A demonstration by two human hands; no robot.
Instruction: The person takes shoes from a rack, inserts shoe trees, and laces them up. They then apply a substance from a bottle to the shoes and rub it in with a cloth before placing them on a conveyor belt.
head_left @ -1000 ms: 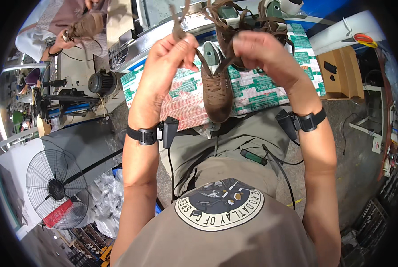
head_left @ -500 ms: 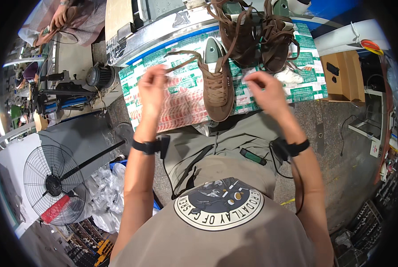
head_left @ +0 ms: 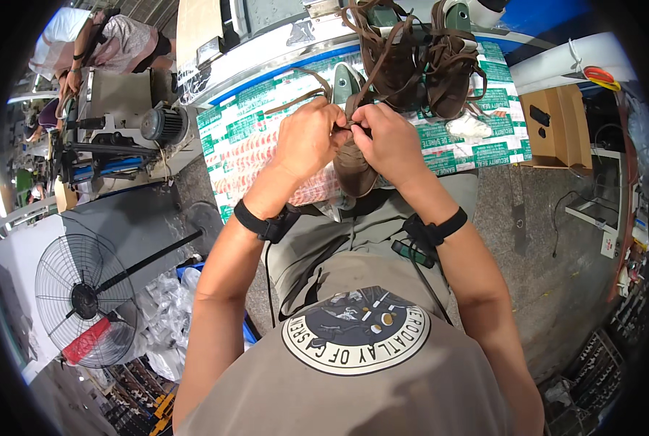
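A brown lace-up shoe [head_left: 355, 174] points its toe toward me on the table's printed covering. Over its upper eyelets my left hand [head_left: 308, 139] and my right hand [head_left: 391, 144] meet, thumbs and fingertips pinched on the brown shoelace [head_left: 352, 125]. The hands cover most of the lacing. Above them shows the shoe's green tongue [head_left: 345, 81], and a loose lace end trails left across the covering. Two more brown shoes, one [head_left: 391, 62] and another [head_left: 448, 76], stand just beyond my right hand with long loose laces.
Crumpled white paper [head_left: 469, 127] lies right of the shoes on the green-and-white covering [head_left: 509, 109]. An open cardboard box [head_left: 564, 131] is beyond the table's right side. At left are a motor [head_left: 163, 125], a caged fan [head_left: 84, 299], plastic bags [head_left: 166, 312] and a co-worker [head_left: 110, 43].
Both hands have come inward from either side of the shoe and closed on the lace over its upper part. The co-worker at far left has shifted position.
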